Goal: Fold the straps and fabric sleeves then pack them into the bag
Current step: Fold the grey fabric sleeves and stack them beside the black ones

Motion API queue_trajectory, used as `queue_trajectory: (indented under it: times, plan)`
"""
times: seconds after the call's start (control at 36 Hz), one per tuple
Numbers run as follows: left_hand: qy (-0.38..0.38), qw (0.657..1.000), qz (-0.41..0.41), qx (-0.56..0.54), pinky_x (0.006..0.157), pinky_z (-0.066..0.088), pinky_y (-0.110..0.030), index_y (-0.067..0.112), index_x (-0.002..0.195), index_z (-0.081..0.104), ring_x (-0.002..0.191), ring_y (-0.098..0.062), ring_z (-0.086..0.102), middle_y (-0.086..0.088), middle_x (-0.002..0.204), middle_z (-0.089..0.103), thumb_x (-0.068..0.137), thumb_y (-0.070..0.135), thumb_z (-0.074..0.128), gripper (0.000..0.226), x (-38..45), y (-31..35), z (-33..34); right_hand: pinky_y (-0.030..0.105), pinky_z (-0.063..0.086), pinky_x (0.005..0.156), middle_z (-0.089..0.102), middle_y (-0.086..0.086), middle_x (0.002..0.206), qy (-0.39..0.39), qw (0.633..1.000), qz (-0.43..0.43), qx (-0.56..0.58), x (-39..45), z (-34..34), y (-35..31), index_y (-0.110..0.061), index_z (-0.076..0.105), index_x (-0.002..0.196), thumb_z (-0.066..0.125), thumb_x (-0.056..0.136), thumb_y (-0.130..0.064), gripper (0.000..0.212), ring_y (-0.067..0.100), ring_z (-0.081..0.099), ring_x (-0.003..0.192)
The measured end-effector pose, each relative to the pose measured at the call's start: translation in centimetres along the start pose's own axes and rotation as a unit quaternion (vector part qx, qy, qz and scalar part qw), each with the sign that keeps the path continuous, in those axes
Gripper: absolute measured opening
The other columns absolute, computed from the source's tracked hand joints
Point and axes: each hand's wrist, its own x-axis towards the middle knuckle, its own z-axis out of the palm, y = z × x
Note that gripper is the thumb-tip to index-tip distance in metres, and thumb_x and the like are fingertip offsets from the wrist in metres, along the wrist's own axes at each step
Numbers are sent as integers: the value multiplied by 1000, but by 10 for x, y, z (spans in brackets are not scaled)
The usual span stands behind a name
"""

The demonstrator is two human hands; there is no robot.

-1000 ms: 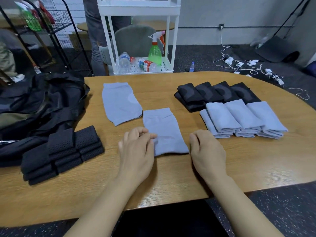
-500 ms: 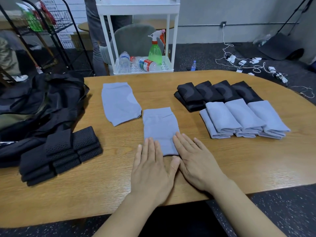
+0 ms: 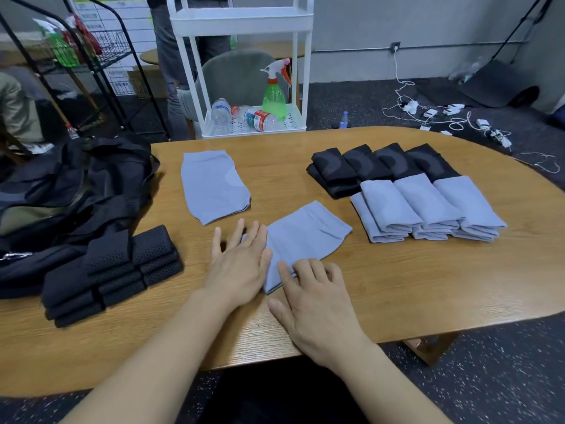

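Hands at the near table edge, one grey sleeve under work, packing not begun.

Left hand (image 3: 241, 264) lies flat with straight, spread fingers on the near-left end of the skewed grey sleeve (image 3: 305, 237); right hand (image 3: 315, 301) rests on its near edge, fingers bent down onto the cloth, whether pinching it I cannot tell. Judged progress: folding is largely complete. Folded black perforated straps (image 3: 116, 270) are stacked at left, touching the bag. Folded grey sleeves (image 3: 428, 209) sit at right, with folded black sleeves (image 3: 376, 166) just behind them. Outstanding: this sleeve, a second flat grey sleeve (image 3: 214, 185) farther back, then all packing. The black bag (image 3: 70, 191) slumps at the left table edge; its opening is not plainly visible. Beyond the wooden table (image 3: 397, 286) stand a white cart (image 3: 244, 22) and floor cables (image 3: 428, 111), neither obstructing.
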Motion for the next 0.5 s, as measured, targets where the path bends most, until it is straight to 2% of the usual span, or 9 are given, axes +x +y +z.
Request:
queue_trajectory:
  times: [0.17,0.22,0.28,0.33,0.36,0.42,0.47,0.5]
  plan:
    - [9,1000,25,10,117,-11,-44,22,157,5,149,-13,-14,9,164,0,105,43,9,56,5,-6,1,39,42,79,57,2,98,4,1000,1,21,1,-4,-1,-13,62,122,30,96,-49,55,24,55,92]
    - [28,999,21,-3,116,-9,-42,22,156,10,149,-12,-11,6,164,2,100,50,1,63,2,-3,1,40,47,76,58,0,97,12,999,0,52,5,-10,8,-17,64,116,30,96,-48,50,23,56,92]
    - [66,997,22,-34,113,-5,-37,22,155,16,150,-11,-5,4,164,7,85,56,-13,83,-3,5,-1,42,46,76,61,0,99,26,998,9,61,14,-16,21,-17,63,117,30,95,-44,48,24,57,94]
    - [113,991,27,-70,108,4,-34,20,152,27,149,-12,11,3,160,23,80,53,-11,88,-9,20,0,40,42,77,64,1,101,49,998,18,40,27,-19,37,-15,63,118,30,94,-38,47,25,59,96]
    - [139,986,36,-81,104,10,-33,17,147,38,145,-13,25,2,154,37,85,50,-2,81,-11,28,1,39,40,77,64,1,101,49,998,25,31,35,-18,45,-14,63,116,30,92,-34,45,24,60,96]
    - [185,977,57,-93,89,22,-33,13,123,60,121,-15,51,1,125,62,90,38,23,56,-13,47,5,36,38,76,65,1,95,40,998,35,23,52,-15,56,-12,65,106,30,86,-26,42,25,61,92]
    - [210,972,65,-80,80,25,-34,16,107,64,98,-17,61,4,105,66,89,31,34,38,-11,61,13,35,40,76,65,3,92,9,999,22,24,69,-14,63,-9,65,100,33,82,-20,38,27,61,91]
    - [201,975,58,-74,78,25,-35,17,104,63,93,-18,62,5,100,65,89,31,33,36,-10,66,16,36,38,82,64,4,98,-25,999,10,20,77,-14,65,-8,63,104,36,85,-18,34,27,58,98]
